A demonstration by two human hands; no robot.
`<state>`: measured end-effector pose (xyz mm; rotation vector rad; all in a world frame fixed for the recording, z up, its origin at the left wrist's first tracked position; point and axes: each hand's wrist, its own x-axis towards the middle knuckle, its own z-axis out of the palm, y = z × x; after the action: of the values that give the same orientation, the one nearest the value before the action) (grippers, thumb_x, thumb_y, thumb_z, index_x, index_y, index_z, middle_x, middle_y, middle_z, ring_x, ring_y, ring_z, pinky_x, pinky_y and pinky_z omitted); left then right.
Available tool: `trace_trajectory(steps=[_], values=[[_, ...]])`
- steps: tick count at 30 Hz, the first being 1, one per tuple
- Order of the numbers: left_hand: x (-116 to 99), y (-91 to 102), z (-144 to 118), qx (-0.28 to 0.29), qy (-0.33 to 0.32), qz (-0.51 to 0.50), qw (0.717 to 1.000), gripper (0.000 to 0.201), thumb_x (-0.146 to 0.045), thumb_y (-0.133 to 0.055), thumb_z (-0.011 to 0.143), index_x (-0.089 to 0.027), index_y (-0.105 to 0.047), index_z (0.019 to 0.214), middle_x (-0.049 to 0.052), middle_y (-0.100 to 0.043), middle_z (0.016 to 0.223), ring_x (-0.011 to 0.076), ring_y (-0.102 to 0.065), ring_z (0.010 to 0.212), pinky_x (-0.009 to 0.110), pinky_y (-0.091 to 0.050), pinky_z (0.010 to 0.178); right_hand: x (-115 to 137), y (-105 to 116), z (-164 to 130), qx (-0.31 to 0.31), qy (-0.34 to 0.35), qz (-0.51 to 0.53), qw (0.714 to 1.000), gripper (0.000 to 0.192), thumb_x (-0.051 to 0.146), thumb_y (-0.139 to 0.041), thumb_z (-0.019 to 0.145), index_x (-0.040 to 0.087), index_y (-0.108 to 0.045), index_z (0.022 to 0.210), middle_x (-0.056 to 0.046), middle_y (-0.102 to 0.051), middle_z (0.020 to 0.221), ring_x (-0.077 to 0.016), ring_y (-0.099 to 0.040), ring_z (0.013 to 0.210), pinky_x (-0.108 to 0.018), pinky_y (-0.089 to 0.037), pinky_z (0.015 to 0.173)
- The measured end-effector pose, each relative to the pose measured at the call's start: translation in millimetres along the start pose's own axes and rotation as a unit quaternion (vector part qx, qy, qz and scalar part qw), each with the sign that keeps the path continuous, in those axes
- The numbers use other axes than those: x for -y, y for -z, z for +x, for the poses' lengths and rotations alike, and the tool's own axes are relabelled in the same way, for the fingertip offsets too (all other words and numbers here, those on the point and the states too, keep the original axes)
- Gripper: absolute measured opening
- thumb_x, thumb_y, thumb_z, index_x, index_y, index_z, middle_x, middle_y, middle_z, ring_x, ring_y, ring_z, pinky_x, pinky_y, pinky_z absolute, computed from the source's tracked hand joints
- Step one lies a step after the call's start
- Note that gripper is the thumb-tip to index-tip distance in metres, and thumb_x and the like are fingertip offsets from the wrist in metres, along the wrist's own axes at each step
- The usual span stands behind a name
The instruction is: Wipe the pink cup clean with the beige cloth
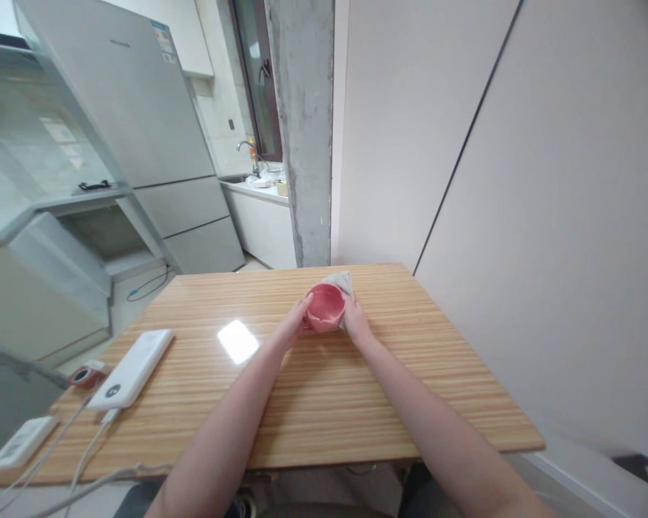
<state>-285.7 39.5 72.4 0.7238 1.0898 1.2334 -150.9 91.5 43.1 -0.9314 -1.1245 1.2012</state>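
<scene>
A small pink bowl [327,305] is held over the middle of the wooden table, its open side tipped toward me. My left hand [298,316] grips its left rim, thumb at the edge. On the other side my right hand [355,316] presses a light grey cloth [340,280] against the bowl. The cloth shows behind the bowl and along its right side. Part of it, and most of the right fingers, are hidden behind the bowl.
The wood-grain table [399,403] has a white power bank [135,367] with cables at its left, a white box-like item [22,442] and a small reddish-brown object [86,376]. A white panelled wall [497,216] borders the right; a fridge [140,108] stands beyond.
</scene>
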Motion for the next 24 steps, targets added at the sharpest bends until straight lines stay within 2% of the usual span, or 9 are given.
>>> trace_trajectory(steps=[3, 6, 9, 13, 16, 19, 21, 24], values=[[-5, -2.5, -4, -0.033, 0.003, 0.012, 0.999, 0.049, -0.049, -0.062, 0.078, -0.022, -0.059, 0.119, 0.008, -0.068, 0.108, 0.0209, -0.065, 0.085, 0.026, -0.050, 0.060, 3, 1, 4, -0.007, -0.025, 0.030, 0.999, 0.037, 0.045, -0.051, 0.082, 0.020, -0.068, 0.103, -0.005, -0.070, 0.110, -0.0240, -0.059, 0.111, -0.040, -0.038, 0.104], [-8, -5.5, -4, -0.048, -0.024, -0.050, 0.997, 0.047, -0.045, -0.056, 0.082, -0.023, -0.056, 0.124, 0.006, -0.068, 0.107, 0.0175, -0.065, 0.080, 0.023, -0.049, 0.057, 5, -5, 3, 0.005, -0.109, 0.100, 0.989, 0.035, 0.045, -0.051, 0.083, 0.020, -0.069, 0.100, -0.003, -0.071, 0.107, -0.0237, -0.059, 0.113, -0.039, -0.040, 0.104], [-10, -8.3, -4, -0.057, -0.047, -0.105, 0.992, 0.047, -0.042, -0.056, 0.083, -0.023, -0.053, 0.126, 0.007, -0.067, 0.112, 0.0174, -0.065, 0.084, 0.024, -0.052, 0.061, 6, -14, -3, 0.069, -0.182, 0.206, 0.959, 0.032, 0.042, -0.053, 0.083, 0.020, -0.068, 0.101, -0.003, -0.073, 0.101, -0.0231, -0.063, 0.105, -0.038, -0.047, 0.096], [-10, -8.8, -4, -0.096, -0.068, -0.064, 0.991, 0.050, -0.041, -0.061, 0.080, -0.021, -0.054, 0.126, 0.009, -0.064, 0.117, 0.0196, -0.064, 0.092, 0.023, -0.053, 0.062, 9, -18, -8, 0.102, -0.256, 0.276, 0.921, 0.028, 0.039, -0.050, 0.086, 0.020, -0.067, 0.097, -0.003, -0.074, 0.095, -0.0207, -0.067, 0.094, -0.034, -0.052, 0.088], [-10, -5.9, -5, -0.066, -0.057, 0.002, 0.996, 0.058, -0.035, -0.072, 0.072, -0.024, -0.055, 0.126, 0.008, -0.064, 0.118, 0.0186, -0.065, 0.089, 0.020, -0.051, 0.059, 13, -12, -4, 0.086, -0.268, 0.308, 0.909, 0.026, 0.034, -0.047, 0.088, 0.019, -0.067, 0.096, -0.004, -0.074, 0.094, -0.0196, -0.067, 0.093, -0.032, -0.053, 0.085], [-9, -2.8, -6, -0.015, 0.005, 0.015, 1.000, 0.056, -0.045, -0.069, 0.073, -0.021, -0.058, 0.123, 0.011, -0.066, 0.113, 0.0202, -0.066, 0.084, 0.024, -0.052, 0.060, 13, -6, 1, 0.054, -0.272, 0.313, 0.908, 0.026, 0.031, -0.046, 0.089, 0.017, -0.067, 0.093, -0.005, -0.074, 0.090, -0.0194, -0.067, 0.091, -0.031, -0.054, 0.083], [-8, -2.0, -4, -0.046, 0.015, 0.001, 0.999, 0.051, -0.049, -0.063, 0.077, -0.019, -0.062, 0.119, 0.011, -0.068, 0.110, 0.0217, -0.066, 0.086, 0.027, -0.053, 0.063, 9, -6, 2, 0.053, -0.284, 0.308, 0.906, 0.028, 0.032, -0.045, 0.089, 0.016, -0.067, 0.092, -0.005, -0.074, 0.087, -0.0193, -0.068, 0.088, -0.031, -0.054, 0.081], [-6, -2.1, 1, -0.104, -0.031, -0.039, 0.993, 0.042, -0.045, -0.058, 0.081, -0.015, -0.065, 0.110, 0.011, -0.069, 0.107, 0.0228, -0.064, 0.095, 0.029, -0.053, 0.072, 1, -12, -2, 0.078, -0.286, 0.293, 0.909, 0.025, 0.032, -0.048, 0.088, 0.017, -0.068, 0.092, -0.004, -0.074, 0.086, -0.0180, -0.068, 0.084, -0.029, -0.055, 0.078]])
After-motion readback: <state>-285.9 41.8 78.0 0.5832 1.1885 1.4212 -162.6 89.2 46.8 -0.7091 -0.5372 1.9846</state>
